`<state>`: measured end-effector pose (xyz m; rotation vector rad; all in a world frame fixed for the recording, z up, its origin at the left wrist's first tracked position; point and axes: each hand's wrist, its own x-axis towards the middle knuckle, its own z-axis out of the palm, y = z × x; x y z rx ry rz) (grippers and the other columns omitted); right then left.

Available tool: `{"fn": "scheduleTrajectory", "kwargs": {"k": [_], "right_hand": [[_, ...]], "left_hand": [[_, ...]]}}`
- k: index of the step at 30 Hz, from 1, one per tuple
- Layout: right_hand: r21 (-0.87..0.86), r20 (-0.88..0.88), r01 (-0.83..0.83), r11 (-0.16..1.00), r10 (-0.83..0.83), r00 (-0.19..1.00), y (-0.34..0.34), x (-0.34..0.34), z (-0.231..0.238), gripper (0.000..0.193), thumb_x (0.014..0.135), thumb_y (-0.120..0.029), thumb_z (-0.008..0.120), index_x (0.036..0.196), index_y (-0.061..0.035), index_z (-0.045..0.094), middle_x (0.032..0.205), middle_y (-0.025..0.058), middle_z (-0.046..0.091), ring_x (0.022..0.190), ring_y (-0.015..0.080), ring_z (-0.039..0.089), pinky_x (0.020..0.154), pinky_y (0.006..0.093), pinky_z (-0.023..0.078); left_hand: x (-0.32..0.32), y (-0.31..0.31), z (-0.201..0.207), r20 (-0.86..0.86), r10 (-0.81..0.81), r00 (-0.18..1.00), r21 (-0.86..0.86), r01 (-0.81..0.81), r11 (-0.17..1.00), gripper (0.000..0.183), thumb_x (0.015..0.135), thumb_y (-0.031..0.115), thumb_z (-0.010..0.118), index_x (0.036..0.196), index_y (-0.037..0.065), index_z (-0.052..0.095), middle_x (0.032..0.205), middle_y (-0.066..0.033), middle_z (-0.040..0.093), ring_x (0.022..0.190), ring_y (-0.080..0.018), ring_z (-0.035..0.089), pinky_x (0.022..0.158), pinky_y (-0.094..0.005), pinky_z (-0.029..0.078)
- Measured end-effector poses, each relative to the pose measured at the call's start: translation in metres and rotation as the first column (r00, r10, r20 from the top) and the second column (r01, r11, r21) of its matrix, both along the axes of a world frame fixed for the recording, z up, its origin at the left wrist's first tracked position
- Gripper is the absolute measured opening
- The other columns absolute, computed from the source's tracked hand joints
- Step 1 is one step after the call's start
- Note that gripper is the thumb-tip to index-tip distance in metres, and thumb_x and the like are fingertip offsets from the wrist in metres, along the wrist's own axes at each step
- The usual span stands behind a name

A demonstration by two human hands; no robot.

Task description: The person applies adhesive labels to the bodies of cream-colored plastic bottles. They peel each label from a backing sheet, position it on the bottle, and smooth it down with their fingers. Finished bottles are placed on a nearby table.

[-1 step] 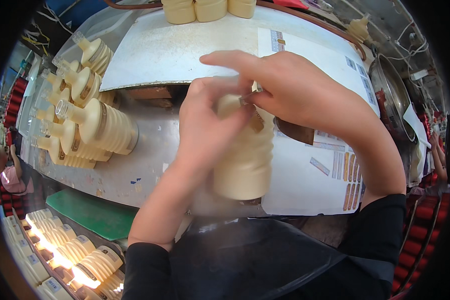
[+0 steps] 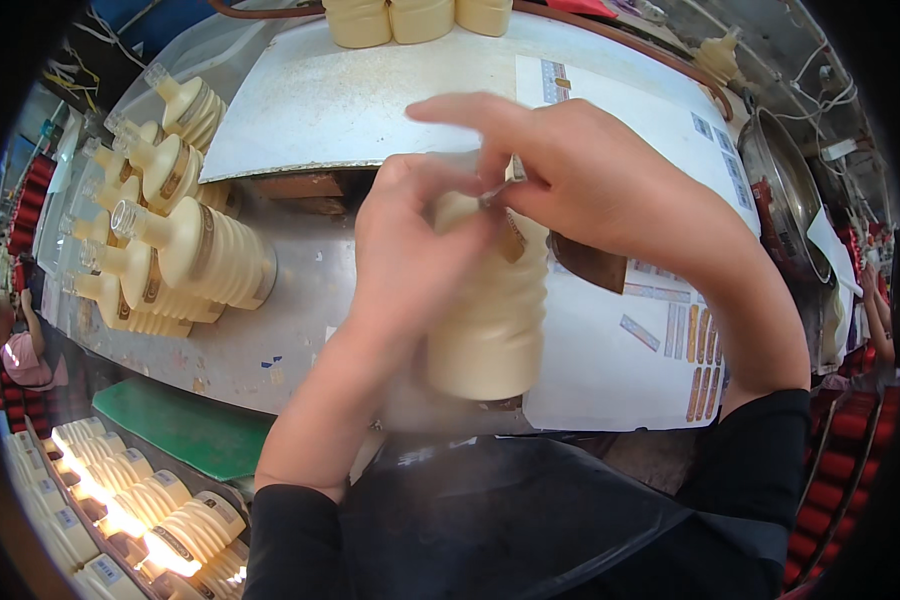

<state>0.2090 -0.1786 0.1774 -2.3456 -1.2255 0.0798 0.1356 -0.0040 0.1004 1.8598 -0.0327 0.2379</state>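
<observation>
A cream ribbed bottle stands upright before me, with a small brown label near its shoulder. My left hand, somewhat blurred, is curled around the bottle's upper part and hides its neck. Over the top, my right hand pinches a thin shiny metal piece between thumb and fingers, its index finger stretched to the left. Below that palm sticks out a flat dark brown piece; whether it belongs to the metal piece, I cannot tell.
Several more cream bottles stand on the left of the table. Label sheets lie at right, beside a metal pan. Bottles line the far edge. A green board and a brightly lit crate of bottles are at lower left.
My right hand has shifted slightly, and more of the shiny metal piece shows between its fingers. My left hand stays at the bottle's top.
</observation>
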Motion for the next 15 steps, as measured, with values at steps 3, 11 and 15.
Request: {"fn": "scheduleTrajectory", "kwargs": {"k": [3,11,15], "right_hand": [[0.157,-0.243,0.141,0.977,-0.101,0.965,-0.011,-0.009,-0.003,0.052,0.09,-0.009,0.074,0.14,-0.0104,0.06,0.093,0.0016,0.07,0.07,0.0092,0.062,0.067,0.0248,0.052],[0.245,-0.779,0.509,0.825,-0.145,0.61,-0.042,-0.045,-0.044,0.016,0.101,-0.02,0.068,0.103,-0.0041,0.069,0.079,-0.0066,0.06,0.067,-0.0006,0.048,0.059,0.0181,0.04],[0.298,-0.739,0.578,0.76,-0.199,0.643,-0.049,-0.052,-0.066,0.017,0.104,-0.021,0.064,0.097,-0.0054,0.066,0.077,-0.0079,0.057,0.065,-0.0007,0.046,0.058,0.0188,0.039]], "left_hand": [[0.0,0.001,0.004,0.009,-0.01,1.0,-0.135,0.011,0.991,0.016,0.081,0.013,0.081,0.094,0.006,0.075,0.107,-0.005,0.065,0.106,-0.0192,0.062,0.095,-0.0333,0.048],[-0.016,-0.011,-0.007,-0.018,0.028,0.999,-0.558,-0.033,0.829,0.017,0.085,0.01,0.079,0.096,0.001,0.07,0.11,-0.0014,0.06,0.104,-0.0135,0.058,0.097,-0.029,0.045],[-0.018,-0.017,-0.019,-0.054,0.127,0.99,-0.382,-0.138,0.914,0.02,0.085,0.012,0.079,0.098,0.001,0.068,0.114,-0.0036,0.058,0.106,-0.0145,0.057,0.098,-0.0292,0.044]]}}
